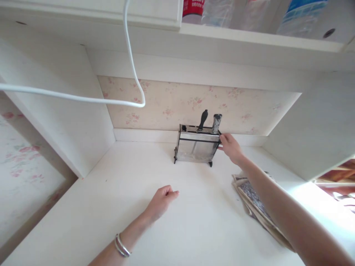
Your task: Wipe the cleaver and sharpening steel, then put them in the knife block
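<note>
A clear-sided knife block [185,150] with a black frame stands at the back of the white counter [133,170], by the wall. Two handles rise from its slotted top: a slim black handle [203,119] and a thicker, worn grey-and-black handle [216,123]. My right hand [230,147] grips the block's upper right edge, thumb on top and fingers partly hidden behind the side. Lower and to the left, my left hand [163,201] hovers over the counter, curled closed with its thumb pointing right; nothing shows in it. Silver bangles [122,245] circle the left wrist.
Folded cloth [255,199] lies on the counter, partly beneath my right forearm. A white cable [130,59] hangs in front at upper left. Overhead, an open cabinet [260,37] holds plastic-wrapped packages [303,13]. White side panels [61,99] flank the counter.
</note>
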A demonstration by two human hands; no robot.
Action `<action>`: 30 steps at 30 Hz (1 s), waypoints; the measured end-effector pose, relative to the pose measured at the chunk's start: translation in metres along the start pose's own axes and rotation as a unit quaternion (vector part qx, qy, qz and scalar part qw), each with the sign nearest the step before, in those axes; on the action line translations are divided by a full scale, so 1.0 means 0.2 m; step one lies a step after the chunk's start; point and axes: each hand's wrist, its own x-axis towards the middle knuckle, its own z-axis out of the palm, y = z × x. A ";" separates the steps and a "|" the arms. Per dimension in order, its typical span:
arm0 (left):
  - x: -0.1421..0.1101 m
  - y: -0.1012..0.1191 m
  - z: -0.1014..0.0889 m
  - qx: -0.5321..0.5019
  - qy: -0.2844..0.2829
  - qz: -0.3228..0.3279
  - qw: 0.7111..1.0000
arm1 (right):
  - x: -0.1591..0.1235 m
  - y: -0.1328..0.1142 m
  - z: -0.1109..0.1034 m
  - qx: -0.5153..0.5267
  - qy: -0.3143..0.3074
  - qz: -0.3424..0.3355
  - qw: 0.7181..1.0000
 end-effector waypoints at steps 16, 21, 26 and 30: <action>0.57 0.93 -0.39 0.316 0.219 0.242 0.891 | -0.22 -0.23 0.34 0.017 -0.132 -0.028 0.991; 0.72 0.98 -0.37 0.352 0.191 0.247 0.882 | -0.24 -0.24 0.35 0.002 -0.139 -0.046 0.989; 0.71 1.12 -0.38 0.288 0.185 0.259 0.903 | -0.22 -0.24 0.33 0.000 -0.153 -0.034 0.988; 0.64 1.30 -0.43 0.218 0.208 0.297 0.906 | -0.22 -0.23 0.34 -0.005 -0.146 -0.030 0.989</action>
